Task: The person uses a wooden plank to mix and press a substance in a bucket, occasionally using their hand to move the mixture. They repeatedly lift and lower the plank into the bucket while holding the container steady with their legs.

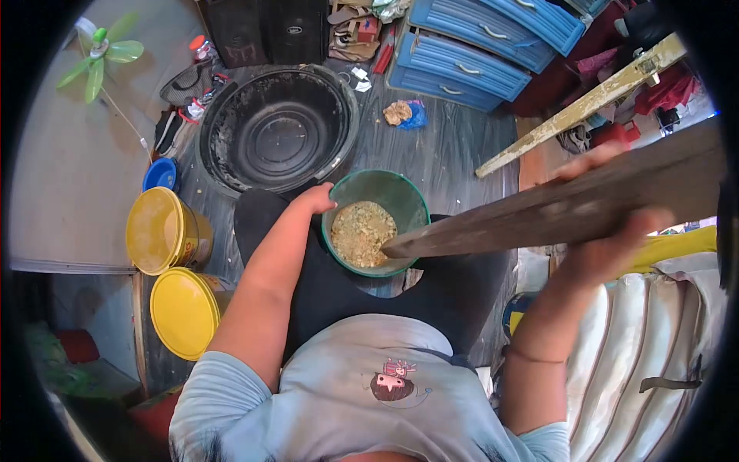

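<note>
A green bucket (416,202) stands between my legs, with a crumbly, yellowish, broken-up material (360,229) in its bottom. My left hand (315,199) grips the bucket's rim at the left, fingers curled over the edge. In my right hand (616,248) is a thick, dark wooden post (531,208), held slanting down from the upper right. Its narrow lower end reaches inside the bucket and meets the crumbly material. My right fingers wrap round the post from both sides, slightly blurred.
A wide black basin (281,135) sits on the floor ahead. To my left are two yellow-lidded buckets (185,314) and a blue bowl (160,175). Blue drawers (469,69) stand ahead right, near a worn wooden bar (577,108). A crumpled bag (406,115) lies on the floor.
</note>
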{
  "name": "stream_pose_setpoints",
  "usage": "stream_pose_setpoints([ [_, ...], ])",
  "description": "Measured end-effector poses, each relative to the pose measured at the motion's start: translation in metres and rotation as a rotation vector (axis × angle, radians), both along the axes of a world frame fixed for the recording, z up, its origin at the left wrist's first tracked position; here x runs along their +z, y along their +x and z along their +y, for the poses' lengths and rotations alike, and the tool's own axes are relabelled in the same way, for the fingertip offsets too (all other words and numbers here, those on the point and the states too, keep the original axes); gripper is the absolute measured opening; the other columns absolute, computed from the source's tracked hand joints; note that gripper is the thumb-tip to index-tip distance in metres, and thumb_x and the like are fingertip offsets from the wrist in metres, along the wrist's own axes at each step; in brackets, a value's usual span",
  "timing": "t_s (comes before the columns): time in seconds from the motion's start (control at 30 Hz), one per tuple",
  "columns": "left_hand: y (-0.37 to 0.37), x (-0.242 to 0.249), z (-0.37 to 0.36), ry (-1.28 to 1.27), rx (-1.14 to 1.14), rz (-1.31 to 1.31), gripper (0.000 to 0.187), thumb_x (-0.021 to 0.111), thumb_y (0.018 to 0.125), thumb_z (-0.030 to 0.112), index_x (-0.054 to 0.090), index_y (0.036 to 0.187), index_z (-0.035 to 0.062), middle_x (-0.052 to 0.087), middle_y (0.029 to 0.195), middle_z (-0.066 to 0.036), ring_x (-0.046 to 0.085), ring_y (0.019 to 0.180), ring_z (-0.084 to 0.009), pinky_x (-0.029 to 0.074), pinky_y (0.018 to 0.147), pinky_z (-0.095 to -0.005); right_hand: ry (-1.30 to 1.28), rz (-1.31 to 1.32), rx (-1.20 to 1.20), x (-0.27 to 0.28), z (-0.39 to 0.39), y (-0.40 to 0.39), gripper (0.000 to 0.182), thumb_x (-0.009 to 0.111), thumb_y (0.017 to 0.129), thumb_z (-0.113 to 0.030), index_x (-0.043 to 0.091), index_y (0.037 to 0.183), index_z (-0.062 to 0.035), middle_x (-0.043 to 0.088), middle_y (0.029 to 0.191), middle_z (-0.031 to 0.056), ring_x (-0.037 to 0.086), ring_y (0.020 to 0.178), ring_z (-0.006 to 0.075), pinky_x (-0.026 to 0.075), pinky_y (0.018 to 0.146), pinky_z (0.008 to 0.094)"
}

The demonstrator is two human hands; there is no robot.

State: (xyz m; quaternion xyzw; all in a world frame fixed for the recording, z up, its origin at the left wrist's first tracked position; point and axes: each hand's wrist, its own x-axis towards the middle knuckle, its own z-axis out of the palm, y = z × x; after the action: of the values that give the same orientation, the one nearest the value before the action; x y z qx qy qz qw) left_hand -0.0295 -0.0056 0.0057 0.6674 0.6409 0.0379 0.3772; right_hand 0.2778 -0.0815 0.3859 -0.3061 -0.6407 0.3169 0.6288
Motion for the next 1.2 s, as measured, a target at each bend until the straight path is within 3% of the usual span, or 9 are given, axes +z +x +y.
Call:
stream_pose_setpoints([
  [0.07, 0.003, 0.009, -0.001, -0.016, 0.010, 0.006, 0.063, 0.064, 0.070, 0.027, 0.039, 0.121, 0.0008, 0.053, 0.108, -0.023, 0.052, 0.101, -0.0331, 0.040, 0.085, -0.0371, -0.037, -0.075, -0.228, 0.063, 0.002, -0.009, 0.078, 0.028, 0.076, -0.069, 0.047, 0.094, 0.0046, 0.051, 0.082, 0.0155, 0.052, 0.077, 0.0224, 0.042, 0.075, 0.0323],
  [0.27, 0.004, 0.012, 0.001, -0.031, 0.033, 0.012, 0.062, 0.064, 0.070, 0.027, 0.039, 0.120, -0.0009, 0.052, 0.111, -0.022, 0.050, 0.104, -0.0326, 0.039, 0.087, -0.0367, 0.107, -0.154, 0.191, 0.042, 0.036, -0.006, 0.062, 0.027, 0.084, -0.054, 0.046, 0.091, 0.0041, 0.055, 0.073, 0.0170, 0.055, 0.066, 0.0219, 0.045, 0.061, 0.0318],
  [0.37, 0.003, 0.009, 0.000, -0.046, 0.043, -0.007, 0.063, 0.064, 0.070, 0.027, 0.039, 0.122, 0.0000, 0.049, 0.115, -0.022, 0.048, 0.106, -0.0329, 0.038, 0.088, -0.0360, -0.069, 0.063, -0.050, -0.125, 0.034, -0.031, 0.068, 0.060, 0.068, -0.055, 0.037, 0.102, -0.0001, 0.054, 0.068, 0.0085, 0.053, 0.064, 0.0171, 0.044, 0.061, 0.0284],
  [0.43, 0.001, 0.004, 0.004, -0.069, 0.010, -0.006, 0.062, 0.064, 0.070, 0.026, 0.040, 0.121, 0.0001, 0.051, 0.113, -0.022, 0.049, 0.105, -0.0327, 0.039, 0.087, -0.0363, -0.240, -0.052, -0.018, -0.252, 0.007, -0.040, 0.048, 0.069, 0.070, -0.026, 0.042, 0.102, -0.0021, 0.054, 0.085, 0.0067, 0.051, 0.080, 0.0158, 0.041, 0.076, 0.0311],
  [0.57, 0.003, 0.011, 0.000, -0.059, 0.028, 0.000, 0.057, 0.064, 0.071, 0.026, 0.043, 0.117, 0.0004, 0.052, 0.110, -0.021, 0.051, 0.102, -0.0334, 0.040, 0.085, -0.0375, -0.399, -0.044, 0.156, -0.273, -0.005, -0.025, 0.049, 0.063, 0.074, -0.021, 0.036, 0.111, -0.0017, 0.054, 0.093, 0.0118, 0.052, 0.093, 0.0217, 0.040, 0.082, 0.0349],
  [0.87, 0.006, 0.005, 0.004, -0.040, 0.011, 0.016, 0.061, 0.066, 0.068, 0.027, 0.043, 0.116, -0.0019, 0.053, 0.107, -0.024, 0.052, 0.100, -0.0335, 0.041, 0.084, -0.0373, -0.151, 0.360, 0.174, -0.162, 0.008, -0.012, 0.085, 0.069, 0.059, -0.056, 0.035, 0.110, 0.0024, 0.055, 0.085, 0.0159, 0.058, 0.073, 0.0245, 0.048, 0.064, 0.0351],
  [1.07, 0.005, -0.001, -0.001, -0.057, 0.074, -0.044, 0.054, 0.066, 0.069, 0.021, 0.043, 0.116, 0.0049, 0.058, 0.096, -0.019, 0.060, 0.074, -0.0274, 0.048, 0.055, -0.0350, -0.002, 0.020, -0.025, -0.024, 0.028, 0.029, 0.077, 0.035, 0.073, -0.071, 0.041, 0.106, -0.0020, 0.053, 0.076, 0.0153, 0.055, 0.062, 0.0237, 0.049, 0.062, 0.0358],
  [1.13, 0.001, -0.007, 0.001, -0.074, 0.053, -0.060, 0.055, 0.066, 0.069, 0.022, 0.044, 0.116, 0.0034, 0.057, 0.098, -0.020, 0.059, 0.083, -0.0302, 0.048, 0.066, -0.0368, 0.098, -0.155, -0.052, 0.041, 0.041, 0.062, 0.069, 0.023, 0.081, -0.061, 0.048, 0.091, 0.0020, 0.055, 0.078, 0.0170, 0.055, 0.067, 0.0238, 0.045, 0.066, 0.0326],
  [1.2, 0.001, 0.003, 0.003, -0.052, -0.012, 0.009, 0.056, 0.065, 0.069, 0.026, 0.045, 0.115, 0.0005, 0.054, 0.105, -0.023, 0.052, 0.100, -0.0344, 0.039, 0.085, -0.0373, 0.056, 0.106, 0.216, 0.103, 0.056, 0.065, 0.066, 0.032, 0.080, -0.063, 0.050, 0.093, -0.0014, 0.055, 0.061, 0.0133, 0.056, 0.050, 0.0244, 0.049, 0.044, 0.0354],
])
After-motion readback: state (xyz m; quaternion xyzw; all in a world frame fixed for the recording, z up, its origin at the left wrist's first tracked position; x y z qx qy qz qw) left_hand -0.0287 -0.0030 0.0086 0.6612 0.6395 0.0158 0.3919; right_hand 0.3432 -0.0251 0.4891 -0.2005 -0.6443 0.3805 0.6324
